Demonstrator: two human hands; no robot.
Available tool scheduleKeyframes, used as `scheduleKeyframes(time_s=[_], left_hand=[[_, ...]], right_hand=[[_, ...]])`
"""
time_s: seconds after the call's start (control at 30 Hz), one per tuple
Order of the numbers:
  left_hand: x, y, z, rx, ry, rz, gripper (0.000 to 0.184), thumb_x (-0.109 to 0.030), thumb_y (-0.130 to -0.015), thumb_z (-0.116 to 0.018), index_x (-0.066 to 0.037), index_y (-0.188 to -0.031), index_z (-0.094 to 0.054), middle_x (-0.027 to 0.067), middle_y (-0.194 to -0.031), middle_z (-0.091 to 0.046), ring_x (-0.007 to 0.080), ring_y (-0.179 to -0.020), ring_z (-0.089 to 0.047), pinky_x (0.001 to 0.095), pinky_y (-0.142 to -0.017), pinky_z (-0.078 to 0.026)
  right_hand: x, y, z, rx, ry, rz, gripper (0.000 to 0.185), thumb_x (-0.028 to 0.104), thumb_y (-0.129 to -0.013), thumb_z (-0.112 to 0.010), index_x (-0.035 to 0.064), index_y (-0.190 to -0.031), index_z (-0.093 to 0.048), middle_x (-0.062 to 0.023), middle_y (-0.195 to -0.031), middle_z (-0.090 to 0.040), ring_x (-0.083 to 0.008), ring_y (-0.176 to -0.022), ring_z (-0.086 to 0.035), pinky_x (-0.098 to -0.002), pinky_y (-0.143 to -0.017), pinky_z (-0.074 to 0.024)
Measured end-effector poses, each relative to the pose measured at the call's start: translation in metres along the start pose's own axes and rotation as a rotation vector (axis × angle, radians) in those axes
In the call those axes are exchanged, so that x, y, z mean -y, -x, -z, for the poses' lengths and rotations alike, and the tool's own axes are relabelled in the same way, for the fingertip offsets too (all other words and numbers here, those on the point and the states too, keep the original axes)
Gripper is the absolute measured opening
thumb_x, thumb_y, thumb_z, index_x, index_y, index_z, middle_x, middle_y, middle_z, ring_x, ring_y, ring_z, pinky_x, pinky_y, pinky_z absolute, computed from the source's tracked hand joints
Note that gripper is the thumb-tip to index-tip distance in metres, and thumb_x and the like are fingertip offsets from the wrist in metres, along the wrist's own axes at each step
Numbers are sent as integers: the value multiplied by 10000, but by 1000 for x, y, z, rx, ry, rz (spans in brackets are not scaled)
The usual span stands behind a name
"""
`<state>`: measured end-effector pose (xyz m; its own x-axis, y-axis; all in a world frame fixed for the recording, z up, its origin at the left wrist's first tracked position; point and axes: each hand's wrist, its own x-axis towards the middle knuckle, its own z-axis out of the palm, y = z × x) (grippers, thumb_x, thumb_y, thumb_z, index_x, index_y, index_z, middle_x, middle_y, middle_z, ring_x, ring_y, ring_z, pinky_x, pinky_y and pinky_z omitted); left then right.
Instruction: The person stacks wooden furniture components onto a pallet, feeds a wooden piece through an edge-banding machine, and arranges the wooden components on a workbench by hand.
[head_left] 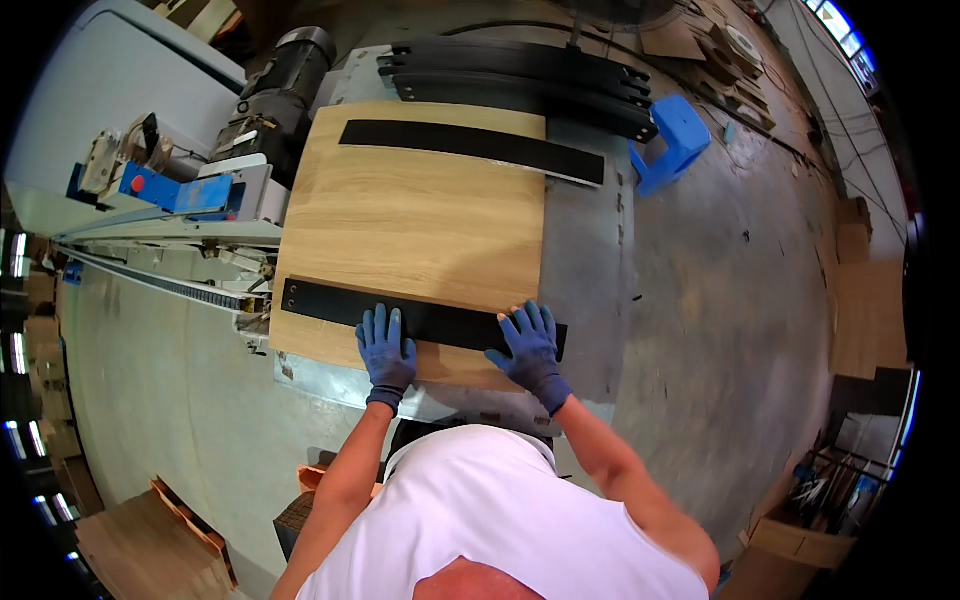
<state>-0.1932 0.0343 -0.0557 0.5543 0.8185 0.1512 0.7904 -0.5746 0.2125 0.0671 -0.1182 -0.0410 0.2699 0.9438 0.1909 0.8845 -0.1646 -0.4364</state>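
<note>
A wood-grain board [420,220] lies flat on a grey metal table [585,260]. Across its near part runs a black strip [460,321], slightly slanted, with small holes at its left end. My left hand [387,350], in a blue glove, rests on the near edge of this strip left of its middle, fingers spread. Gloved in blue too, my right hand [530,350] lies on the strip close to its right end, fingers apart. A second black strip [470,147] lies across the far part of the board, its right end reaching past the board's edge.
Several black bars [520,80] are stacked at the table's far end. A blue plastic stool [680,140] stands to their right. On the left is a machine with a motor [290,80] and a blue part [180,192]. Boards [155,545] lie at the lower left.
</note>
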Motion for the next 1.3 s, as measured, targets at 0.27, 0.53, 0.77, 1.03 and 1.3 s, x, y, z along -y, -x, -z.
scheduleKeyframes(time_s=[0.27,0.53,0.77,1.03,1.3], left_hand=[[4,7,-3,-43,52,41,685,-250,-833,-667,-92,-1482,-516,220,-1605,-390,471,-1493,-310,641,-1224,-192],[7,12,6,-45,38,80,672,-255,-836,-694,-110,-1470,-524,191,-1600,-408,424,-1487,-345,607,-1228,-228],[6,4,15,-21,72,116,625,-195,-811,-707,-131,-1418,-573,161,-1558,-465,393,-1461,-396,570,-1210,-292],[13,2,15,36,99,159,574,-138,-822,-679,-155,-1392,-609,120,-1552,-490,352,-1470,-400,543,-1227,-281],[15,3,15,59,124,163,544,-166,-858,-675,-157,-1398,-607,105,-1564,-485,350,-1484,-385,539,-1228,-279]], right_hand=[[13,-2,6,-5,-9,10,628,417,-792,-818,90,-1301,-652,-183,-1302,-616,-431,-1335,-498,-602,-1166,-305],[-115,-135,13,-273,111,143,680,260,-812,-823,-32,-1373,-574,-308,-1370,-578,-459,-1292,-544,-501,-1078,-452],[-168,-307,24,-42,285,130,869,500,-787,-811,30,-1460,-528,-261,-1412,-551,-428,-1340,-499,-523,-1091,-420],[-177,-313,-20,-84,357,208,850,533,-737,-823,60,-1399,-579,-220,-1206,-626,-408,-1118,-619,-514,-924,-517],[-151,-236,8,-20,303,220,599,493,-708,-843,57,-1089,-691,-189,-932,-697,-396,-823,-676,-493,-672,-538]])
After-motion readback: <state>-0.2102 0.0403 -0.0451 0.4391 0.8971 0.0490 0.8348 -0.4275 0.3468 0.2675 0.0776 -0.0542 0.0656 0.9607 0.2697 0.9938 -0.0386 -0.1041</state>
